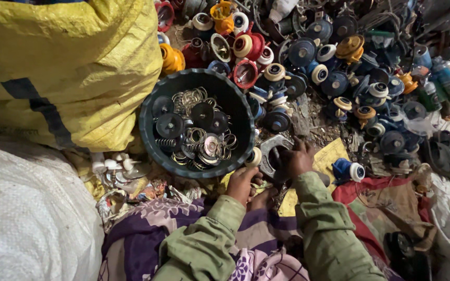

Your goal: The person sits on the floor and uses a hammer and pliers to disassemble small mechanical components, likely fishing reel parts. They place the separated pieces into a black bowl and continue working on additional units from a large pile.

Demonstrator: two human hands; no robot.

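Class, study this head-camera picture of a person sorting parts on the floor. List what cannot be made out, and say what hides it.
- Head view: what the right hand grips; its fingers cover it, in shadow.
- Head view: the left hand holds a cream and black round part, fingertips hidden behind it.
- Head view: bottom of the basin, buried under rings and discs.
- Head view: the yellow sack, cut off by the top edge.

The hands (269,171) have little open floor: a dark tub (149,138) hems them on the left, and a heap of round parts (334,78) crowds ahead and to the right. Sacks (63,67) wall off the far left. Only the yellow sheet (329,156) lies bare.
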